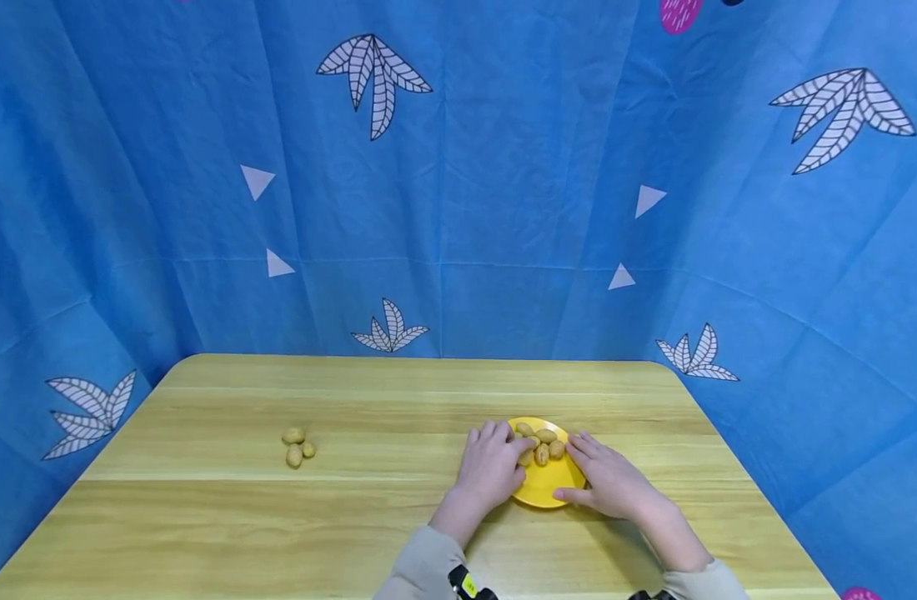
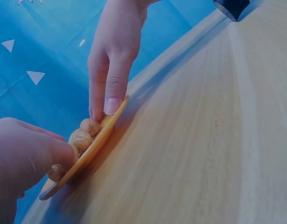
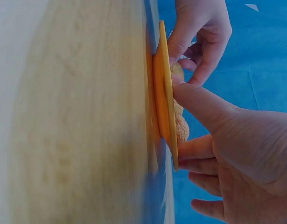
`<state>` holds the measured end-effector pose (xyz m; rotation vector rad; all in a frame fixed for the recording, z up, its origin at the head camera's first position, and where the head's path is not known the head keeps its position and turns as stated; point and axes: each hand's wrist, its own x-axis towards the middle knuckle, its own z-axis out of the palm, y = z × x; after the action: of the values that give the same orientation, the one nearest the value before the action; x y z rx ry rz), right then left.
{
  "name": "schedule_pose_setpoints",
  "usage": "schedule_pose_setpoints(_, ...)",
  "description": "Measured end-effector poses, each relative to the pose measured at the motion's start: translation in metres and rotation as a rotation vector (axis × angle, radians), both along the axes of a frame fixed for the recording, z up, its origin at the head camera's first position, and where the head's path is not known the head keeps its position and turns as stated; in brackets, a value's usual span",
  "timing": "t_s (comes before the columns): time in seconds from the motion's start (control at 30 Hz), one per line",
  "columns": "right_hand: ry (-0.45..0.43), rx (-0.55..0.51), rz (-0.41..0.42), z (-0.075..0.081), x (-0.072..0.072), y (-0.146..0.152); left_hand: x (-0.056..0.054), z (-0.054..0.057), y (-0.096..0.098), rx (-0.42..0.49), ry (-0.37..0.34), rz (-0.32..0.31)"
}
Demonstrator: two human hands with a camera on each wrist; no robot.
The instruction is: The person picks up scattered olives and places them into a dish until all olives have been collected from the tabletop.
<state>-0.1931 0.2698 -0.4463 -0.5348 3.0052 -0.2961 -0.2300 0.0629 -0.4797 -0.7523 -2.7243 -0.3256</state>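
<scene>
On the table lies a round yellow plate with several tan, wrinkled, walnut-like nuts grouped toward its far side. My left hand reaches over the plate's left rim, its bent thumb and fingers around a nut at that edge. From the opposite side, my right hand rests on the right rim with fairly straight fingers. In the right wrist view its thumb lies over the plate and the fingertips touch the rim. The left palm hides part of the plate.
Farther left on the wooden table sits a small cluster of three similar nuts. A blue patterned curtain hangs behind the table and along its sides. A dark object shows at the top of the left wrist view.
</scene>
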Motion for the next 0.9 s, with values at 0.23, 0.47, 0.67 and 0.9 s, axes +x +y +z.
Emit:
schedule_pose_setpoints(0.23, -0.012, -0.006, -0.002, 0.001, 0.002, -0.003, 0.002, -0.001, -0.003, 0.012, 0.018, 0.003)
schedule_pose_setpoints(0.47, 0.003, -0.003, 0.009, 0.002, 0.004, -0.003, 0.003, 0.002, -0.008, 0.030, 0.041, 0.008)
schedule_pose_setpoints(0.67, 0.021, 0.000, 0.017, 0.001, 0.005, -0.002, 0.003, 0.004, -0.015, 0.035, 0.055, 0.014)
schedule_pose_setpoints(0.9, 0.026, 0.001, 0.019, 0.001, 0.005, -0.001, 0.004, 0.006, -0.027, 0.052, 0.087, 0.026)
